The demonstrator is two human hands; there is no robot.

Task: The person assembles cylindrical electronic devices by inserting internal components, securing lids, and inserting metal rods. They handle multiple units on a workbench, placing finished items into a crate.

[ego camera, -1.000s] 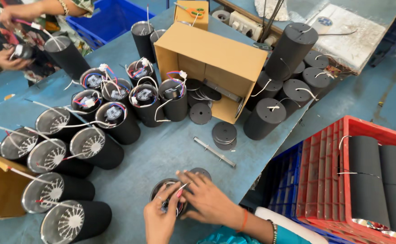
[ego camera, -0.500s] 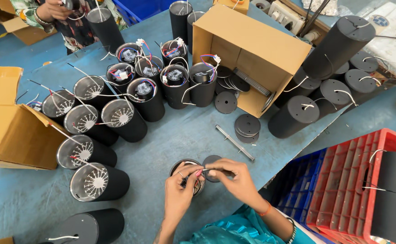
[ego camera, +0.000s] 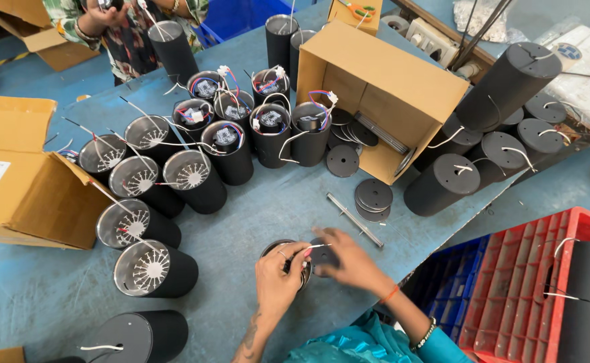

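Mid-assembly — left hand [ego camera: 276, 279] clamped on open black can [ego camera: 288, 259], right hand [ego camera: 349, 259] pinching black disc [ego camera: 323, 255] with white wire. Next, probably — seating disc squarely on rim.

Open brown carton [ego camera: 382, 94] mid-table; white-labelled brown carton [ego camera: 22, 175] at left edge.
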